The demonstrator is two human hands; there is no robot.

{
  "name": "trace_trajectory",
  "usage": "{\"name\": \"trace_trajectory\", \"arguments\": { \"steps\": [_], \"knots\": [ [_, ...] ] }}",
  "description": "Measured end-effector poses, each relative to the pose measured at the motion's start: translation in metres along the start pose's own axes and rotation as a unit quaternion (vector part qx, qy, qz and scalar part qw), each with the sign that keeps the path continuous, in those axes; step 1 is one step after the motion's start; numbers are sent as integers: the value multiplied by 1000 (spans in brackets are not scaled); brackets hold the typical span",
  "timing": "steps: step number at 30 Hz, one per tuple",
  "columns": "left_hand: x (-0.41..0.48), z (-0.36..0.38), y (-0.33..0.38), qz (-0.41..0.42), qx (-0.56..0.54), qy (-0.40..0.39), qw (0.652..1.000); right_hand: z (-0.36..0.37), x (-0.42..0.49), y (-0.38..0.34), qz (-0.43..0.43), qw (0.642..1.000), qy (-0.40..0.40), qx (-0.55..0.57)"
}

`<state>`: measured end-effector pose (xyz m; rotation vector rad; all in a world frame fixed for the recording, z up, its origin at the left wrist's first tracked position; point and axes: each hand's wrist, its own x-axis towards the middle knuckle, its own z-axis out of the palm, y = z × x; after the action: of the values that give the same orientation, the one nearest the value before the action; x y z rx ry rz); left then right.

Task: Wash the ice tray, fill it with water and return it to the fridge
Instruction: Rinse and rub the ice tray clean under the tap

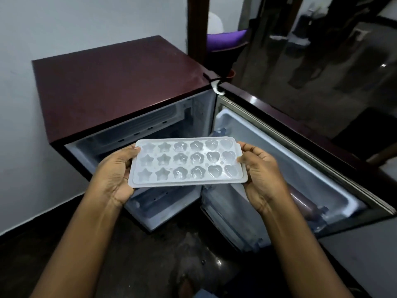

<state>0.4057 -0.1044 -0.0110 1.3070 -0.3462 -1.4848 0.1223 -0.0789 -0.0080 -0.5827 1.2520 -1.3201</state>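
From the head camera, the ice tray (pixel 187 162) is held roughly level in the air, directly in front of the open fridge (pixel 120 87), at the height of its upper compartment. The tray is a pale, translucent white plastic rectangle with a flat raised rim and a small tab on its right end. It has three rows of six moulded cavities. The two left columns are star-shaped, the middle two flower-shaped and the right two heart-shaped. The cavities glint, but whether they hold water cannot be told.

The left hand (pixel 116 175) grips the tray's left short end, with the thumb lying on top of the rim and the fingers curled underneath. The right hand (pixel 262 175) grips the right end by the tab, thumb on top and fingers curled below.

The fridge is a low cabinet with a dark maroon top, standing against a pale wall (pixel 64 29). Its door (pixel 300 147) is swung wide open to the right of the cabinet, showing white inner shelves. A dark floor (pixel 150 254) lies in front of the fridge, beneath both forearms.
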Motion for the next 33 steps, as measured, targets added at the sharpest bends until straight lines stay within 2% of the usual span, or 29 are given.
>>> {"name": "trace_trajectory", "arguments": {
  "steps": [6,12,22,33],
  "knots": [
    [-14,48,-11,-23,48,-77,996,-48,-23,-11,-31,997,60,32],
    [-49,108,-38,-46,91,-143,985,-107,-57,-19,-112,980,165,22],
    [-135,212,-127,-84,172,-270,944,-237,-152,-37,-173,926,331,47],
    [-234,302,-249,-158,248,-396,870,-369,-273,-22,-226,836,493,89]
  ]
}}
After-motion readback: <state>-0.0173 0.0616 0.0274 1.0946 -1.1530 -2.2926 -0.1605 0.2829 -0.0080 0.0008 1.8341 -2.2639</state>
